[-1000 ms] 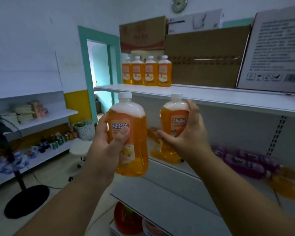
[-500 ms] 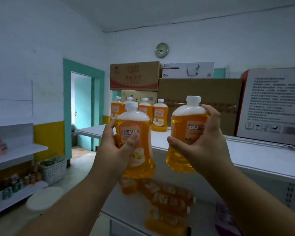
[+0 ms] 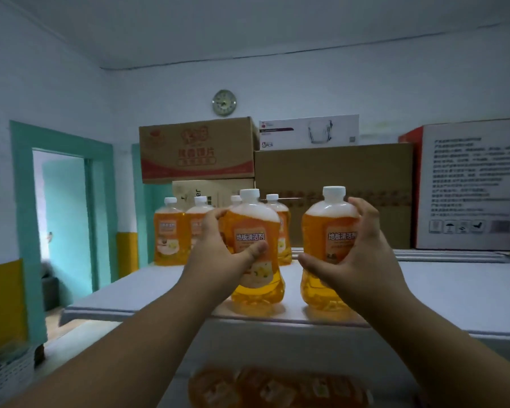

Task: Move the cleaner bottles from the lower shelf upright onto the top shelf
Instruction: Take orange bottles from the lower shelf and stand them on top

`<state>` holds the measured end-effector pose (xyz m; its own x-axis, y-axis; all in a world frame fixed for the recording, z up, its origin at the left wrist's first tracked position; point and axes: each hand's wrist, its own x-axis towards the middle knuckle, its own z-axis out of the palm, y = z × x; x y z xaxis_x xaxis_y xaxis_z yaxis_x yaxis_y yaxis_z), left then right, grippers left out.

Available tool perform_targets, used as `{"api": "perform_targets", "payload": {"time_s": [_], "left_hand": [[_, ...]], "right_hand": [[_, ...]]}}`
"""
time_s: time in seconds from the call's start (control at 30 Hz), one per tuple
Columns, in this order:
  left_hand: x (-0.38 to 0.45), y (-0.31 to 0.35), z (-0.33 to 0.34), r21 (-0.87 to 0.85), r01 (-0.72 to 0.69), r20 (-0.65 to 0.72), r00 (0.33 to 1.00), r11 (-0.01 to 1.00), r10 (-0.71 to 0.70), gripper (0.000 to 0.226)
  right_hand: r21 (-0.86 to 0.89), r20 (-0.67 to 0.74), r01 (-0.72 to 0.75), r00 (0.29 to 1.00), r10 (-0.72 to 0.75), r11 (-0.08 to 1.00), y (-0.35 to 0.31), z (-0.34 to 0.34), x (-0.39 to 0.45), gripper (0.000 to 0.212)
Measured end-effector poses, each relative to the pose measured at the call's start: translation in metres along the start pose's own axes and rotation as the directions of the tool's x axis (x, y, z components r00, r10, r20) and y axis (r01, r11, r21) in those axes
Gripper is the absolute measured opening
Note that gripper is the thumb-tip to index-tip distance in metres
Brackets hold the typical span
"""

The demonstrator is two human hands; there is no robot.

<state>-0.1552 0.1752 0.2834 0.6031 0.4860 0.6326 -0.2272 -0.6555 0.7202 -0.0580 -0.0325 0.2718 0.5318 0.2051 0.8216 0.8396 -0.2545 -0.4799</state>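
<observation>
Two orange cleaner bottles with white caps stand upright near the front edge of the white top shelf (image 3: 442,295). My left hand (image 3: 218,254) grips the left bottle (image 3: 255,231) around its waist. My right hand (image 3: 362,260) grips the right bottle (image 3: 327,228) the same way. Behind them, several more orange bottles (image 3: 168,231) stand in a row at the shelf's back left. On the lower shelf, blurred orange bottles (image 3: 274,390) lie on their sides at the bottom of the view.
Cardboard boxes (image 3: 333,178) are stacked along the back of the top shelf, with a white printed box (image 3: 477,187) at the right. A teal-framed doorway (image 3: 62,219) is at the left, a white basket (image 3: 6,372) on the floor below it.
Both hands rose from in front of the lower shelf and moved forward with the bottles, which now stand on the top shelf. The view tilted upward.
</observation>
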Motion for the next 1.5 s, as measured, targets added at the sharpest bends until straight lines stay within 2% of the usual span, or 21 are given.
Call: {"api": "perform_targets", "payload": {"time_s": [0.17,0.33,0.47,0.53,0.63,0.73,0.87,0.97,1.13,1.5], "left_hand": [[0.049,-0.010,0.047,-0.001,-0.123,0.202,0.972,0.992,0.121,0.086],[0.076,-0.006,0.105,0.126,-0.294,0.215,0.941,0.947,0.263,0.084],[0.092,-0.001,0.127,0.269,-0.303,0.220,0.943,0.914,0.248,0.089],[0.095,0.000,0.129,0.392,-0.358,0.208,0.932,0.847,0.298,0.095],[0.093,0.001,0.125,0.481,-0.529,0.249,0.847,0.700,0.469,0.100],[0.099,0.004,0.123,0.537,-0.609,0.332,0.788,0.584,0.518,0.098],[0.110,0.008,0.134,0.613,-0.584,0.353,0.805,0.532,0.478,0.081],[0.118,0.005,0.148,0.673,-0.564,0.338,0.810,0.478,0.478,0.077],[0.127,0.004,0.164,0.771,-0.518,0.329,0.822,0.370,0.464,0.075],[0.130,-0.002,0.172,0.793,-0.484,0.321,0.848,0.370,0.422,0.080]], "right_hand": [[-0.187,-0.073,-0.118,0.992,0.106,0.975,0.013,0.004,0.006,0.109],[-0.314,-0.086,-0.177,0.984,0.158,0.933,0.034,-0.009,0.013,0.110],[-0.328,-0.068,-0.210,0.978,0.199,0.921,0.050,-0.016,0.024,0.110],[-0.339,-0.049,-0.228,0.973,0.225,0.913,0.057,-0.018,0.028,0.113],[-0.371,-0.011,-0.218,0.973,0.230,0.903,0.061,-0.019,0.030,0.117],[-0.407,0.022,-0.197,0.974,0.225,0.892,0.062,-0.021,0.030,0.120],[-0.414,0.087,-0.174,0.970,0.229,0.893,0.066,-0.026,0.035,0.118],[-0.385,0.132,-0.172,0.962,0.238,0.907,0.070,-0.030,0.040,0.119],[-0.403,0.115,-0.174,0.964,0.238,0.898,0.076,-0.029,0.047,0.120],[-0.384,0.095,-0.154,0.974,0.205,0.910,0.084,-0.028,0.047,0.116]]}}
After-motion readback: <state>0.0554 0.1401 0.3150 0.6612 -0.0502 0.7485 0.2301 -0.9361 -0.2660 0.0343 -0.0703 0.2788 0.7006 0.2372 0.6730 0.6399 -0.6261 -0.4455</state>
